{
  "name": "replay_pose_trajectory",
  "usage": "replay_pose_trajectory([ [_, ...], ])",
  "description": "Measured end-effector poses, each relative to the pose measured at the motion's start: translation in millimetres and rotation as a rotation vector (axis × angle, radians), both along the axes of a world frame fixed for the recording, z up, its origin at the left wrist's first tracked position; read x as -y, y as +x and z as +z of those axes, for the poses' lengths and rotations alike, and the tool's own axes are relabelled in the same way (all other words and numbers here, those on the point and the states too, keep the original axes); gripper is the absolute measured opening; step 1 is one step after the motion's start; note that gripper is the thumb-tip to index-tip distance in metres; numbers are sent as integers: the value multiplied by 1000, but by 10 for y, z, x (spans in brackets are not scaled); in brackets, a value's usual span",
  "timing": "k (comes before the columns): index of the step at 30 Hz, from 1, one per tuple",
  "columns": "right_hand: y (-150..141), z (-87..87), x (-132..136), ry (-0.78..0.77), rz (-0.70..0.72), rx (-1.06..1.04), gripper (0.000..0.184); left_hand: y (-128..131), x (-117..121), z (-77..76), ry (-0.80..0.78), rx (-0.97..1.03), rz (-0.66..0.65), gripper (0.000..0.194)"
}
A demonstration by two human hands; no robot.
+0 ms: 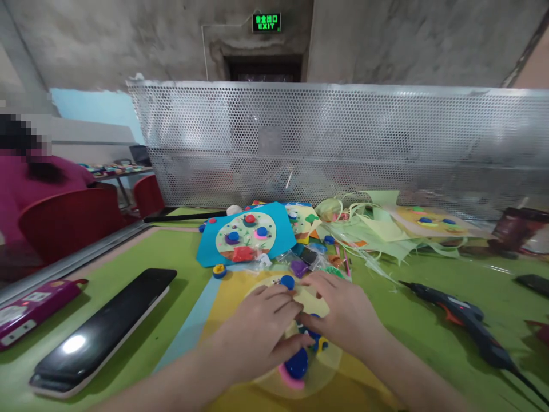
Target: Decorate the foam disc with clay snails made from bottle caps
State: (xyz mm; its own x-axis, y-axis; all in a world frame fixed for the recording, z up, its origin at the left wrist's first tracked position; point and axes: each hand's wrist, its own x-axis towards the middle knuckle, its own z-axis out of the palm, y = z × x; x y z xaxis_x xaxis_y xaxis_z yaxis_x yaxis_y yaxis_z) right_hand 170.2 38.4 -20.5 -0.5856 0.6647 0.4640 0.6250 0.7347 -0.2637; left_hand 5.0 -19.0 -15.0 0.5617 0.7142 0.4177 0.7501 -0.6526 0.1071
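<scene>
Left hand (266, 321) and right hand (345, 306) were over the cream disc (319, 375); we couldn't tell whether either grip pinched anything.

Nearest me on the table (171, 246) lies a sheet (221, 306), bottle caps (297, 364) on it. Left of it sits a phone (107, 326); right, a glue gun (463, 320). Behind the sheet is a finished-looking picture (274, 246), small bags (299, 268) at its right, paper strips (381, 229) further right, a mesh screen (343, 137) beyond.
</scene>
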Motion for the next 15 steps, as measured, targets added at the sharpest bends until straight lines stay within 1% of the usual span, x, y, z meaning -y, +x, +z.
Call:
replay_pose_trajectory([
  [5,-68,-25,51,158,127,-20,30,56,3,-59,6,-40,-31,34],
  [7,-51,-19,57,183,120,-42,30,46,18,-49,15,-34,-19,33],
  [11,-1,7,52,192,50,-71,32,22,33,-17,78,25,-3,31],
  [15,-44,10,90,224,110,-39,31,59,17,-63,112,-23,-24,37],
])
